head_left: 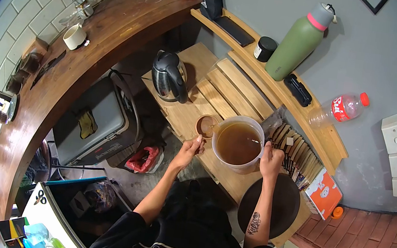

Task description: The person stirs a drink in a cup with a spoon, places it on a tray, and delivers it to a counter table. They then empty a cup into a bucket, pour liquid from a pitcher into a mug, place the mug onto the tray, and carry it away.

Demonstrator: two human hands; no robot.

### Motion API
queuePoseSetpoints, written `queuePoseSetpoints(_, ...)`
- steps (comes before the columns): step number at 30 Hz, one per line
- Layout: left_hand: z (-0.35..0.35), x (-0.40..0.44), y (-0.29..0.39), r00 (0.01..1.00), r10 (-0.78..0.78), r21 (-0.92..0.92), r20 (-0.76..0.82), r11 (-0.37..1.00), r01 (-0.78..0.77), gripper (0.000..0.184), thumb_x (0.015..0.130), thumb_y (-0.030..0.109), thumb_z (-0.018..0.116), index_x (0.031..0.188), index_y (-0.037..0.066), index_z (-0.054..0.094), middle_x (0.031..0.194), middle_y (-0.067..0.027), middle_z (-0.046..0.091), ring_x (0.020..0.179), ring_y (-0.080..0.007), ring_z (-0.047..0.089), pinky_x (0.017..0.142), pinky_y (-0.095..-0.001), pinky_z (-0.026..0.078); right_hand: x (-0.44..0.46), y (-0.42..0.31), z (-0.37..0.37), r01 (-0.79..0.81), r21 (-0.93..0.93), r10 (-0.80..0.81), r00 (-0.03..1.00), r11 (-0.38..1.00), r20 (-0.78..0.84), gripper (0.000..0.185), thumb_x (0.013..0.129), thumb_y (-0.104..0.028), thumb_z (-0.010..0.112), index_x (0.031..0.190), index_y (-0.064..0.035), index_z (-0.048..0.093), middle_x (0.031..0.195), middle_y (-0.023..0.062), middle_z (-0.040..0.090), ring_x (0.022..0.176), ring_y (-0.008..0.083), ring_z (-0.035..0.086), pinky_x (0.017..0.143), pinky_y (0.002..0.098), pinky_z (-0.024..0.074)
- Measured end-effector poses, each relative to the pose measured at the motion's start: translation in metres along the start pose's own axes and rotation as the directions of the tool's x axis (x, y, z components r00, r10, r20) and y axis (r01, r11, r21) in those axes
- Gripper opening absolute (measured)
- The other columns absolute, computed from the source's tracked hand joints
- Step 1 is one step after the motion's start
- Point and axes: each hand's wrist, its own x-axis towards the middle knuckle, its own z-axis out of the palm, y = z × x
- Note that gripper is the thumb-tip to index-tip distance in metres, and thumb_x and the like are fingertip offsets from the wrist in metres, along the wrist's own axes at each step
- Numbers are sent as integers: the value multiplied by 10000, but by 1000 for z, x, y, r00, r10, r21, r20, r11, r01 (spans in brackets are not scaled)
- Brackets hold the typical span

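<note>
My right hand (271, 160) is closed on the handle side of a clear plastic pitcher (238, 142) full of brown liquid. The pitcher's spout side is at the rim of a small brown cup (206, 125), which holds some liquid. My left hand (191, 149) has its fingers closed at the near side of the cup, holding it. Both are over the wooden bench (208, 92). Below the pitcher and my right forearm lies a round dark tray (279, 203), partly hidden by the arm.
A black and steel kettle (167, 75) stands beyond the cup. Along the wall shelf (250, 54) are a green bottle (297, 46), a black jar (265, 49) and a plastic bottle (339, 109). Books (299, 154) stand right of the pitcher. A grey cooler (91, 118) is at left.
</note>
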Motion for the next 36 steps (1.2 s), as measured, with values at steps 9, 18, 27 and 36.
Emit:
queuePoseSetpoints(9,-1,-2,1,1000,-28,-71,2,997,28,435,1066,457,437,874,77,524,788,28,449,738,-98,443,729,-263,407,-2,-1,2,-2,-4,2,1000,1000,0,521,979,-158,568,548,22,338,477,76,250,426,154,260,470,415,209)
queuePoseSetpoints(18,-9,-5,-2,999,-43,-69,30,997,45,447,1056,487,444,876,88,537,788,32,457,740,-91,452,731,-251,412,-2,-7,1,-24,-25,25,999,999,27,486,967,-168,566,567,59,407,495,160,317,427,260,331,489,445,269)
queuePoseSetpoints(27,-9,-6,-2,998,-57,-108,34,992,60,453,1054,489,446,850,92,522,783,27,446,741,-102,443,718,-262,404,-2,-9,0,-40,-25,41,998,999,42,480,953,-175,576,560,73,454,497,225,378,418,328,370,496,466,298)
queuePoseSetpoints(36,-9,-6,0,999,-46,-115,28,992,49,459,1049,494,459,845,87,521,780,22,427,738,-116,436,714,-276,398,-1,-13,1,-39,-22,40,998,999,42,477,947,-168,579,553,74,462,491,227,381,403,339,386,483,460,297)
